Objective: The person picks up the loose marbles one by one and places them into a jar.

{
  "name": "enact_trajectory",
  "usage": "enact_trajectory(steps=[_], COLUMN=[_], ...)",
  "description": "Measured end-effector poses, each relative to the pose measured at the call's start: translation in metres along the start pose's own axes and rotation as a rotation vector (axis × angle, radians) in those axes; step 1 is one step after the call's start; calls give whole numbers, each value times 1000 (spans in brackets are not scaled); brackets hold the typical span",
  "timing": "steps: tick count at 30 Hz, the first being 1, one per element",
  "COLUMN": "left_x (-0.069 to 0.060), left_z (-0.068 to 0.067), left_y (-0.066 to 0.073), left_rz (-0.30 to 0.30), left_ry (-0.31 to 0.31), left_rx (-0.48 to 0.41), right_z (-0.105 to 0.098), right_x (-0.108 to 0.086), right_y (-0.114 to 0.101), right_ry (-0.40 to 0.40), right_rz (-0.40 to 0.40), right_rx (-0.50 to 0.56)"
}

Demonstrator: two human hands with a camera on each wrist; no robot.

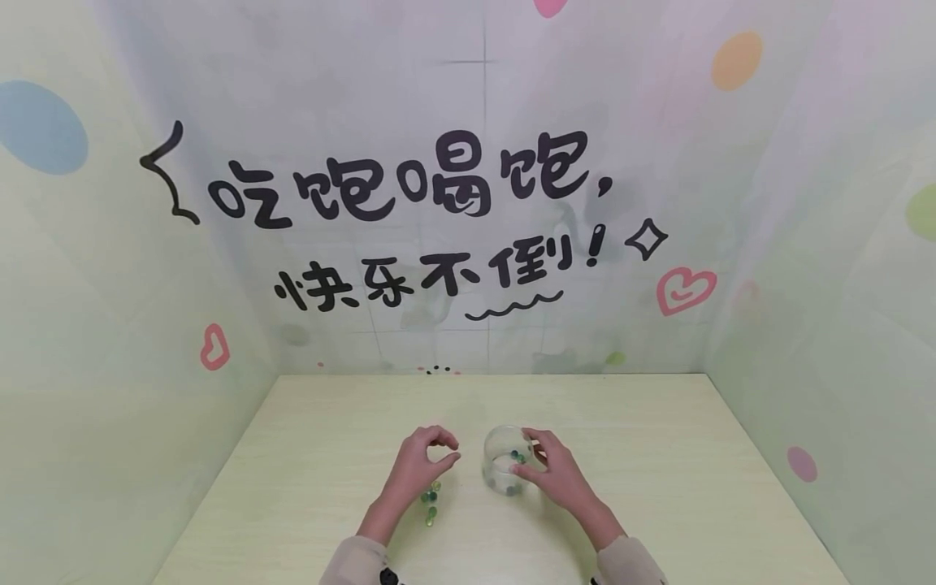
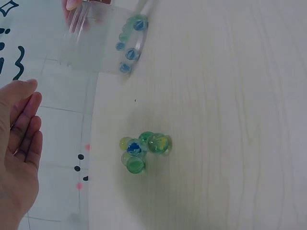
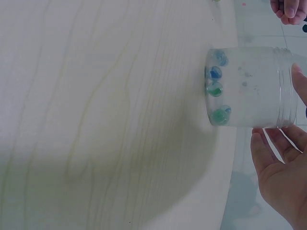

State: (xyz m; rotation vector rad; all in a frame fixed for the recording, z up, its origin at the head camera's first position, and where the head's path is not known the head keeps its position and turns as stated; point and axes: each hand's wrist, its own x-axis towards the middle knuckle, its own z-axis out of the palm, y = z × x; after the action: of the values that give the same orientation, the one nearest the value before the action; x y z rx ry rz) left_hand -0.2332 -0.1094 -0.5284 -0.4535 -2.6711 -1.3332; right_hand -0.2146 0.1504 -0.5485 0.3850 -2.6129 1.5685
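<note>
Beyond the left hand (image 1: pixel 418 465) my camera shows me a pale wall (image 1: pixel 439 345) with black lettering (image 1: pixel 462 166); under that hand, a wood-grain table (image 1: pixel 658 455).

Jar (image 3: pixel 252 88): clear, smooth, glossy; glass or hard plastic, can't tell which. Ridged thread at the neck, same clear stuff. Marbles inside (image 3: pixel 215 89): look like glass, smooth, see-through with coloured swirls. Loose marbles (image 2: pixel 158 143): same glassy look, shiny highlights. Tabletop (image 1: pixel 629 479): pale wood grain, smooth, low sheen; real wood or laminate unclear. Backdrop (image 1: pixel 439 89): thin printed sheet, creased, soft sheen, cloth or plastic. Sleeves (image 1: pixel 629 562): matt cloth, weave too small to read.
</note>
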Motion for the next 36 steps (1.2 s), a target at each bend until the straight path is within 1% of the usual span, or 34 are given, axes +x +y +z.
enact_trajectory(steps=[7,12,14,21,28,36], left_x=[-11,-19,-21,-29,-35,-43], left_z=[-4,-5,-6,-6,-8,-12], left_y=[-11,-18,-20,-31,-36,-42], left_rz=[-29,-68,-91,-128,-153,-180], left_ry=[23,40,40,34,41,16], left_rx=[14,16,14,20,29,34], right_z=[0,0,1,0,0,1], right_x=[0,0,0,0,1,0], right_y=[0,0,0,0,1,1], right_ry=[0,1,-1,5,3,5], right_rz=[3,0,2,10,6,12], right_rx=[4,-6,-5,1,10,11])
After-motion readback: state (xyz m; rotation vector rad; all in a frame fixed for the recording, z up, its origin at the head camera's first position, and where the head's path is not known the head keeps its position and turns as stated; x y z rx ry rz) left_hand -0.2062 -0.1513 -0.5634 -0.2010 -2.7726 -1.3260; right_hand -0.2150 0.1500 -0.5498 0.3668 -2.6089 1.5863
